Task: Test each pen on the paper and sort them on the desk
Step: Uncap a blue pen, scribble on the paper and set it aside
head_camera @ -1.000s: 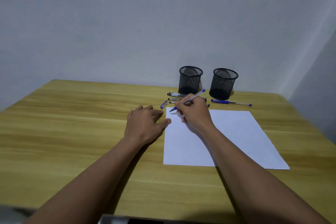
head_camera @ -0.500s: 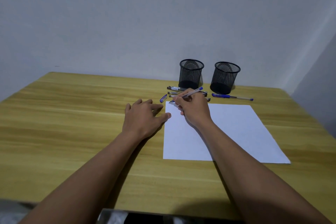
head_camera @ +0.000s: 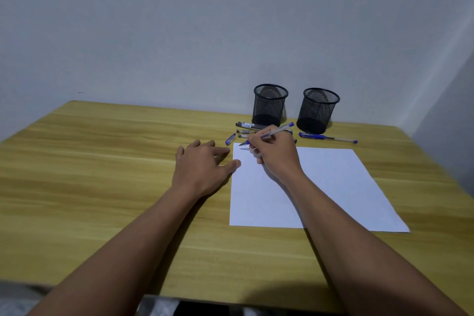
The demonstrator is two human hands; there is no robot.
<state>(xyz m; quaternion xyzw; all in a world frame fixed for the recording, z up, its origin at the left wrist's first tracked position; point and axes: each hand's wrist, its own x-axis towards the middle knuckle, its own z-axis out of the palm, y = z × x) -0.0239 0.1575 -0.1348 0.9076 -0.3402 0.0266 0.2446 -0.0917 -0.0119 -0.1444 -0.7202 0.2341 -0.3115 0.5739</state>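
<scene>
Pen [head_camera: 278, 130], seemingly light, stiff and slick, sits pinched low on its barrel in the right hand [head_camera: 277, 155], nib at the paper's [head_camera: 328, 187] far-left corner. Left hand [head_camera: 202, 165] lies flat, holding nothing, on the worktop [head_camera: 102, 174] beside the sheet.

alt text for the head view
A right hand holds a pen at the far left corner of a white sheet on a wooden desk; the left hand rests beside it. Loose pens and two mesh cups sit behind.

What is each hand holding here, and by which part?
The right hand pinches a clear, blue-ended pen low on its barrel, near the tip. The left hand holds nothing; it rests on the desk.
</scene>
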